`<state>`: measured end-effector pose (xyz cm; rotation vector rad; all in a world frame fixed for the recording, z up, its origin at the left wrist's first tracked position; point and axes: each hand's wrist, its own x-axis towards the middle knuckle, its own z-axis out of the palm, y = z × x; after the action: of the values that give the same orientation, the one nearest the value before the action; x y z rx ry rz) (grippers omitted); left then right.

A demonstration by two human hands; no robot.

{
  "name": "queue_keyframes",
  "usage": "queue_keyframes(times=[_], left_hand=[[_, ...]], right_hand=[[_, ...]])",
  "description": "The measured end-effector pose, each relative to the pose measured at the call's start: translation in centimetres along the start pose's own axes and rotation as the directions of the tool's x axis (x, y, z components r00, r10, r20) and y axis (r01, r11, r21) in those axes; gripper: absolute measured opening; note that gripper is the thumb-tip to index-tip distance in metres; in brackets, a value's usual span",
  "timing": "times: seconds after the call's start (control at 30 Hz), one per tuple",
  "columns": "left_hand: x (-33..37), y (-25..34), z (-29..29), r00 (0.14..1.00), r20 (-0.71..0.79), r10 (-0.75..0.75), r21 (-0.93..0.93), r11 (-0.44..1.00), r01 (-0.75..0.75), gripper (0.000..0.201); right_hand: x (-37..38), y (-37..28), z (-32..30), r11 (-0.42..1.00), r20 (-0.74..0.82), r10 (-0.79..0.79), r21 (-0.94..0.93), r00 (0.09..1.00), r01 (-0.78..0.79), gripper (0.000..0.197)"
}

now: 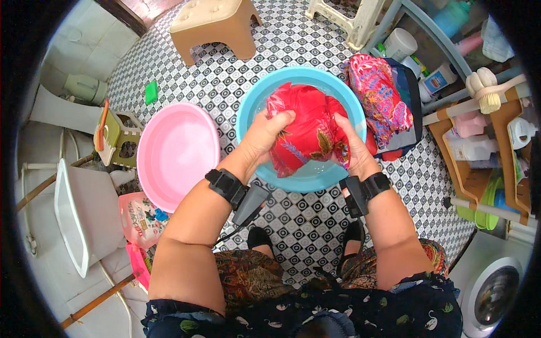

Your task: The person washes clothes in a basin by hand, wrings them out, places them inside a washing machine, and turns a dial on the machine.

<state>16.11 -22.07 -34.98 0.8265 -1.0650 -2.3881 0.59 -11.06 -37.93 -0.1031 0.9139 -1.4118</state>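
Observation:
A bunched red cloth with a flower and leaf print (307, 127) is held over a round blue basin (245, 115) that has water in it. On the cloth's left side my left hand (265, 135) grips it, thumb lying on top. My right hand (356, 145) holds the opposite side, its fingers partly hidden by the fabric. The cloth looks wet and covers much of the water. To the left stands a pink basin (177, 152) with nothing visible inside. Right of the blue basin lies a pile of clothes with a bright floral piece (380, 98) on top.
A beige stool (217, 28) stands at the far side. Shelves with bottles (473, 147) and a scrub brush (489, 93) line the right, above a front-loading washing machine (496, 293). At left are a white sink (84, 217), a detergent bag (140, 218) and a green block (151, 92).

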Motion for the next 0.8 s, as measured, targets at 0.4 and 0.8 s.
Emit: queue_keyframes(times=[0.4,0.8], left_hand=[[0.7,-1.6,0.6,0.957,-0.084,0.279,0.327,0.914,-0.238,0.021],[0.6,-0.7,-0.5,0.978,0.04,0.205,0.203,0.957,-0.209,0.023]], right_hand=[[-1.9,0.3,3.5,0.991,-0.184,0.014,-0.127,0.983,-0.038,0.054],[-1.9,0.0,3.0,0.996,-0.149,0.022,-0.078,0.989,-0.033,0.055]])
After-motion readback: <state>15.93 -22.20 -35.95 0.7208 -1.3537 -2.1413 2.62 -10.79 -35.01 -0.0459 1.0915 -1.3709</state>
